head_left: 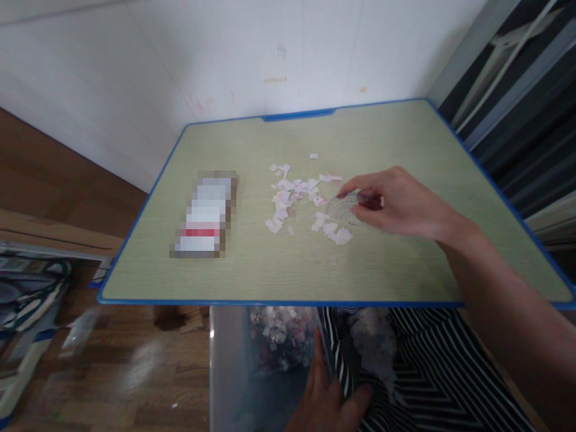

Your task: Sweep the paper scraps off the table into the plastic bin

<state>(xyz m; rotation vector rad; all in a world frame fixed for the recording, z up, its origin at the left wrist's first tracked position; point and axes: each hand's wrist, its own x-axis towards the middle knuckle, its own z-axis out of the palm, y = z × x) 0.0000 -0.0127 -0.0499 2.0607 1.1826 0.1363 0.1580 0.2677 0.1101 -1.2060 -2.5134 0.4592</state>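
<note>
My right hand (396, 201) is over the tabletop with its fingers closed on a clear rounded plastic piece (342, 209) with fine markings. A dark reddish part shows between the fingers; the rest is hidden by them. Just left of it, small torn paper scraps (284, 197), white and pale pink, lie scattered on the table (252, 270). Below the front edge, my left hand (326, 399) grips the right rim of a translucent plastic bin (234, 366), one finger stretched along the wall. More paper scraps (281, 330) fill part of the bin.
A blurred-out white rectangular object with a red band (200, 233) lies on the table's left side. A white wall (270, 60) stands behind. Black-and-white striped fabric (436, 360) covers my lap, with a greyish patch on it. Wooden flooring (135, 372) shows at the lower left.
</note>
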